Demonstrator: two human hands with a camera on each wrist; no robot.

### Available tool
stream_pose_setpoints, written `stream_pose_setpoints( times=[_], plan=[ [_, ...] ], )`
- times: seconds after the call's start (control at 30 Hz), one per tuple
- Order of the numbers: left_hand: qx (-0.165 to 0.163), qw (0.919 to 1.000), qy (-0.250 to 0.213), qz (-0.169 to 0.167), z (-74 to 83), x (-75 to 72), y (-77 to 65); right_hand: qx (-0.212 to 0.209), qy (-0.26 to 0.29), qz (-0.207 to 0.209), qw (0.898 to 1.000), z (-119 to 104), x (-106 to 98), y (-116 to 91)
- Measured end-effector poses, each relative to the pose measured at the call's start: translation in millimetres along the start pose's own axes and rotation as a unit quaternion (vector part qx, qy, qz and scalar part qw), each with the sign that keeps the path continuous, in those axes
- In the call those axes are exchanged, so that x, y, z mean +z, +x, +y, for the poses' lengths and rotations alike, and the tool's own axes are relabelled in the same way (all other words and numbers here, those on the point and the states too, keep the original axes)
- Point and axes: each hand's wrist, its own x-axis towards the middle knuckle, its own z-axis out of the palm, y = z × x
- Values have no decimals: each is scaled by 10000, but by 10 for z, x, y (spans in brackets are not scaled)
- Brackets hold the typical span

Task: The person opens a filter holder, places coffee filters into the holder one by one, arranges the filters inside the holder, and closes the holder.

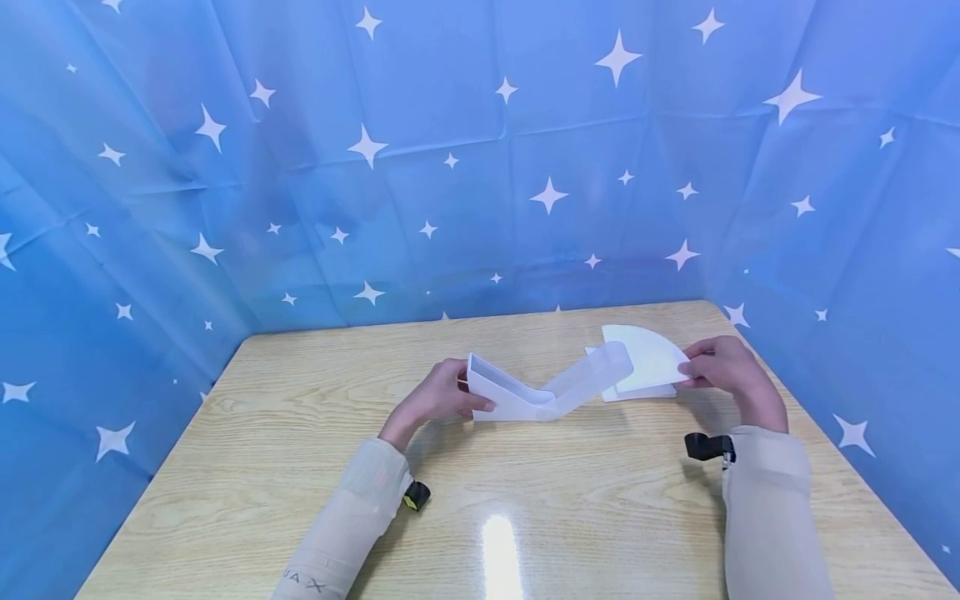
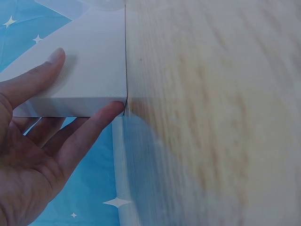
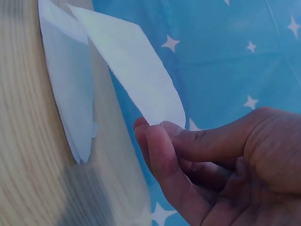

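A white holder [image 1: 506, 402] with a slanted opening rests on the table, its clear lid [image 1: 588, 382] swung out to the right. My left hand [image 1: 442, 393] grips the holder's left end; in the left wrist view the thumb lies on one broad face of the holder [image 2: 89, 61] and the fingers reach along its end. Between thumb and fingers, my right hand [image 1: 731, 368] pinches a white fan-shaped paper coffee filter [image 1: 654, 358] by its edge. Below it, a small stack of filters [image 3: 70, 89] lies on the table, partly hidden in the head view by the held one.
The wooden table [image 1: 300, 467] ends at a blue star-patterned curtain [image 1: 450, 192] at the back and sides. Black wrist cameras are strapped at both sleeves. A bright light reflection [image 1: 501, 558] shows at the table's front.
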Motion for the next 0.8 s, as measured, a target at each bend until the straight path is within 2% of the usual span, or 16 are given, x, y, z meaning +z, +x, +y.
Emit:
stream_pose_setpoints(
  times=[0.53, 0.8],
  plan=[
    [29, 10000, 68, 20, -20, -1, 3, -265, 38, 101, 9996, -203, 25, -66],
    [11, 10000, 23, 5, -14, 3, -1, -263, -42, 414, 9988, -266, 9, -83]
  ],
)
